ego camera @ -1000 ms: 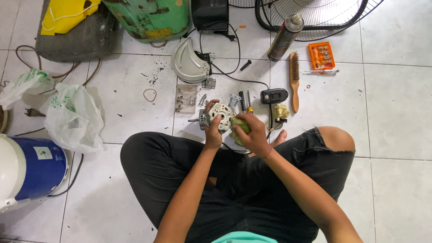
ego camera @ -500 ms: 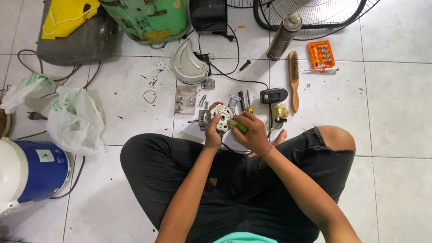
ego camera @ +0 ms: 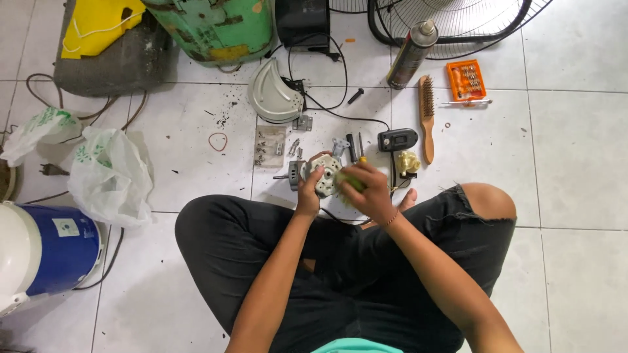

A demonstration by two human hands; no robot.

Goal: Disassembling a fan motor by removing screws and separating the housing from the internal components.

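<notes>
Motor (ego camera: 325, 175) is held just above the floor tiles in front of the crossed legs, gripped at its left edge by the left hand (ego camera: 307, 191), fingers closed around the casing. Its shaft (ego camera: 281, 176) points out to the left, so the long axis runs left to right. The right hand (ego camera: 367, 191) is closed on a green-handled tool (ego camera: 348, 181), pressed against the motor's right side; the tool's tip is hidden. Loose screws (ego camera: 269, 146) lie beyond on the tile.
</notes>
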